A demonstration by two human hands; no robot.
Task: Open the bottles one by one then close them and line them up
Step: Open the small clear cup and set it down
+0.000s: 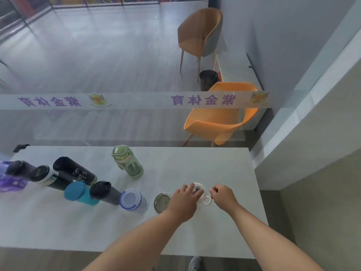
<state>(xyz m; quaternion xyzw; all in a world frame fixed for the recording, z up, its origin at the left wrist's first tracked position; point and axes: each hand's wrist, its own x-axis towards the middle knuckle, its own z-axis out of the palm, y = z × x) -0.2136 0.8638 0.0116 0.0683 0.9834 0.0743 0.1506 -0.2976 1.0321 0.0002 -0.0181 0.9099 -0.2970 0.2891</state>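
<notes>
Left hand [185,200] grips white bottle [202,194], fingers curled round it, lower right of frame. Right hand [222,195] beside it — fingertips pinched together, on what I cannot tell.

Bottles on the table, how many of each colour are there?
Black or dark: 4
Blue: 1
Green: 1
White with blue rim: 1
Grey-lidded: 1
White, under the left hand and beside the right hand: 1
Total: 9

pale table [195,231], green bottle [128,161] upright, dark bottles [74,170], blue-rimmed bottle [132,200], purple bag [9,180]
</notes>
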